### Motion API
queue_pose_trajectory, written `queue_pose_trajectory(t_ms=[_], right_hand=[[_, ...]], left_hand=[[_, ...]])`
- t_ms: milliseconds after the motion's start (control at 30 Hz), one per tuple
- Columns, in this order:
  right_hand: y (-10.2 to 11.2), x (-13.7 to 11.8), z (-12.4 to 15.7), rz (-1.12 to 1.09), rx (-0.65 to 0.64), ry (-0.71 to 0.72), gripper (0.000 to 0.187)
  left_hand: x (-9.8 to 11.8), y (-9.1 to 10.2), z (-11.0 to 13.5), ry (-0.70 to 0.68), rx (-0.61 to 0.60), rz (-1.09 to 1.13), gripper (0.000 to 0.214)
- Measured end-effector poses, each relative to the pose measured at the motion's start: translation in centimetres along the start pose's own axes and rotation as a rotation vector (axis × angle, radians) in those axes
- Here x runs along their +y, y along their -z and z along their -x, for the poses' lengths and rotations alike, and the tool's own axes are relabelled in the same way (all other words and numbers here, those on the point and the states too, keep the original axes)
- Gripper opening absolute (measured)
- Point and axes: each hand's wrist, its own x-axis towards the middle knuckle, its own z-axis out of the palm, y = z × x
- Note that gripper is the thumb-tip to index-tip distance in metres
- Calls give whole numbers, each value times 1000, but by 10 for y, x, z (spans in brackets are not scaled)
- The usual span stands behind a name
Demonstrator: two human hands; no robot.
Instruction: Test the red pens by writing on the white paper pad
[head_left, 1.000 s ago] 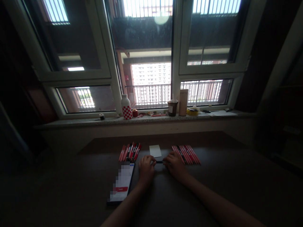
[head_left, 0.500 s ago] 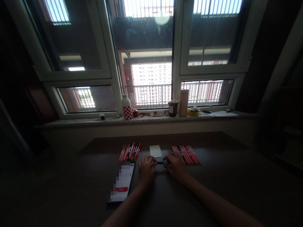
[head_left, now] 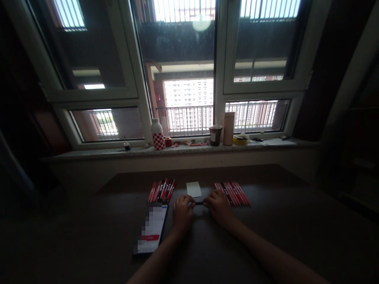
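Note:
A dark pen lies level between my two hands, just above or on the brown table. My left hand pinches its left end with thumb and fingertips. At the other end, my right hand closes its fingers on the pen. Only the short middle stretch shows; the fingers cover both ends. Right behind the hands is a small pale square of paper. A row of red and black pens lies beyond my left hand. Another row of mostly pinkish-red pens lies beside my right hand, which partly hides it.
A phone with a lit screen lies left of my left forearm. The windowsill behind the table bears a checkered bottle, a drink cup, a tan flask and yellow tape.
My right hand has come closer to my left along the pen. Less of the pen shows between them, and the lighter part near my right fingers is now covered.

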Motion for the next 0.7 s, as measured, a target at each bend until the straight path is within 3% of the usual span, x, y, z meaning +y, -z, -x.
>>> queue_pose_trajectory(t_ms=[400,700], right_hand=[[5,-5,0,-29,-17,-52,16],[5,-5,0,-44,6,-39,8]], left_hand=[[0,0,0,-4,7,8,14],[-2,-1,0,29,33,-26,14]])
